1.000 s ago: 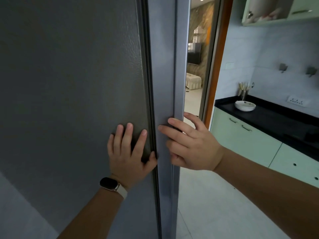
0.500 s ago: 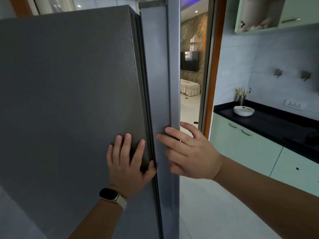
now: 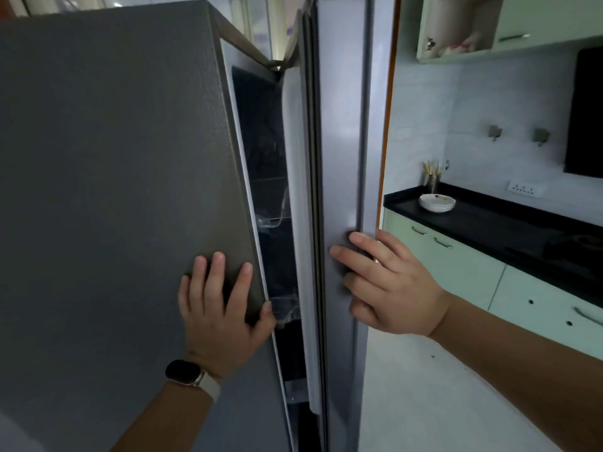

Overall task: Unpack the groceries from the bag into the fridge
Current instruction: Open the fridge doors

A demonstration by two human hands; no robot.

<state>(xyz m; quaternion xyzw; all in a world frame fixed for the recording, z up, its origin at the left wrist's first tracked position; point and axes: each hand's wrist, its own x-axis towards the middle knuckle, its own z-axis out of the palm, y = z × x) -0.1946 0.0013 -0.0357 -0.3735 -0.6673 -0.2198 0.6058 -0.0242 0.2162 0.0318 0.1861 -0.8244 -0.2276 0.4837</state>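
Note:
The grey fridge (image 3: 114,190) fills the left of the head view, seen from its side wall. Its door (image 3: 339,141) stands a little ajar, and the narrow gap (image 3: 267,190) shows a dark interior with glass shelf edges. My left hand (image 3: 222,314), with a watch on the wrist, lies flat on the side wall with fingers spread and the thumb at the front edge. My right hand (image 3: 391,288) curls its fingers around the door's outer edge at mid height. No grocery bag is in view.
To the right, a black countertop (image 3: 505,230) carries stacked white plates (image 3: 437,202) and a utensil holder (image 3: 432,177). Pale green cabinets (image 3: 456,265) run below it and a wall cabinet (image 3: 456,27) hangs above. Light floor tiles (image 3: 424,402) lie beside the door.
The fridge door has swung away from the body, opening a gap that shows the interior. My right hand moved right with the door edge; my left hand stays on the side wall.

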